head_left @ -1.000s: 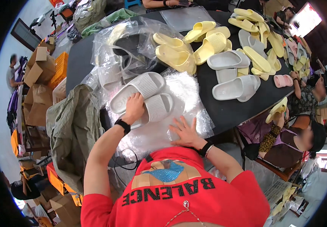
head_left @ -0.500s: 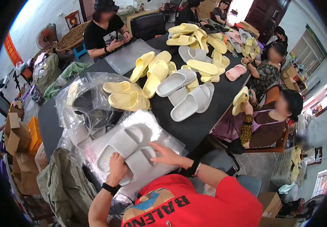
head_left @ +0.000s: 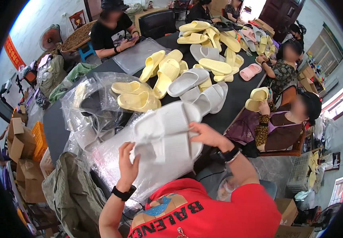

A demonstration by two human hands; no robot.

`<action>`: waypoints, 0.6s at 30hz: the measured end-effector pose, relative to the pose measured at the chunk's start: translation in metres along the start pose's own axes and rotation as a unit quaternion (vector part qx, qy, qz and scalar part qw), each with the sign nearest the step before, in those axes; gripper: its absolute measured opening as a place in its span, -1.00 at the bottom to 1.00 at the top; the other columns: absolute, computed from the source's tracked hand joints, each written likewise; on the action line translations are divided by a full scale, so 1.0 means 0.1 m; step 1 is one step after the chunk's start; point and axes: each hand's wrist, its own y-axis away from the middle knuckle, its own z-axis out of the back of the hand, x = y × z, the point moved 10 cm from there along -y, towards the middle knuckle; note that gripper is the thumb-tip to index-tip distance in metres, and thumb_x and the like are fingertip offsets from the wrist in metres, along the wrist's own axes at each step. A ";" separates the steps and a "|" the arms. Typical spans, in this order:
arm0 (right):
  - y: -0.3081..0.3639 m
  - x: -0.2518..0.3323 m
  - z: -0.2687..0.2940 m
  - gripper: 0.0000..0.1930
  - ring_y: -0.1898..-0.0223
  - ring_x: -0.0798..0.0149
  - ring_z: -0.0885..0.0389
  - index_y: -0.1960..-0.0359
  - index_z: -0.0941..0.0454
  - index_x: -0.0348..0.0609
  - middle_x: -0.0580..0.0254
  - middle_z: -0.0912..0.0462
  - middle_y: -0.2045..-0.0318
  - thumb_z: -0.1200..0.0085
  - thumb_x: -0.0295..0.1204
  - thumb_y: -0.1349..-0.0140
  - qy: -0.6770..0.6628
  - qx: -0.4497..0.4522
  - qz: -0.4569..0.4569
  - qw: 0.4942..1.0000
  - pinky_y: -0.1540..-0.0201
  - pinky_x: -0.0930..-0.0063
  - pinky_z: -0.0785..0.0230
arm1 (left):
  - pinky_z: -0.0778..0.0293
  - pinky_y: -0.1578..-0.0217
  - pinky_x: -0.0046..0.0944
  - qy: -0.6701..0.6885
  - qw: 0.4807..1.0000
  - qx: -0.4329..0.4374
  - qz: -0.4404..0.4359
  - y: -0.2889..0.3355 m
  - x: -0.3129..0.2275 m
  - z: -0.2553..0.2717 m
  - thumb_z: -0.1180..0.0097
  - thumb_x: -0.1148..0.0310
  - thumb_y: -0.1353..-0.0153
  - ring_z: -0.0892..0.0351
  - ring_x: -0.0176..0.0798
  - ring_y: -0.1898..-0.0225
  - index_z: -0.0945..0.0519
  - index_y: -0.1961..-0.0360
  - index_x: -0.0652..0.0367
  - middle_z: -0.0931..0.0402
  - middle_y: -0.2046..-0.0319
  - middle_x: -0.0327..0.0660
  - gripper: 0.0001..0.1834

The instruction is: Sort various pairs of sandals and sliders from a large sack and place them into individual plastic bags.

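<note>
A pair of pale grey slide slippers (head_left: 165, 123) is lifted over a stack of clear plastic bags (head_left: 115, 158) at the table's near edge. The two slippers lie side by side, slightly blurred. My right hand (head_left: 209, 137) grips them by their right ends, where they meet. My left hand (head_left: 127, 164) is just left of the lower slipper, fingers apart and holding nothing. Behind the pair, yellow slippers (head_left: 137, 101) and more grey slippers (head_left: 207, 99) are spread on the black table (head_left: 96, 71).
Clear plastic wrap (head_left: 76, 107) surrounds pale slippers at the left. Flat plastic sheets (head_left: 139, 55) lie farther back, in front of a seated person (head_left: 112, 35). At right, another person (head_left: 282, 127) holds a yellow slipper (head_left: 257, 98). Green-grey cloth (head_left: 72, 190) hangs at the near left.
The grey pair has risen from the plastic stack and turned, moving right. My right hand has taken hold of its right end. My left hand has let go and opened.
</note>
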 end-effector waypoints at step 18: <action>-0.26 -0.50 -0.33 -0.25 -0.30 -0.04 0.06 -0.30 0.05 0.06 -0.02 0.02 -0.29 0.07 0.01 -0.12 0.357 -0.094 -0.160 0.916 -0.26 0.01 0.21 | -0.10 -0.12 -0.10 -0.209 0.955 -0.084 0.192 1.20 1.54 0.71 -0.10 0.45 -0.04 -0.17 0.07 -0.12 -0.29 -0.07 0.25 -0.22 -0.07 0.07 -0.48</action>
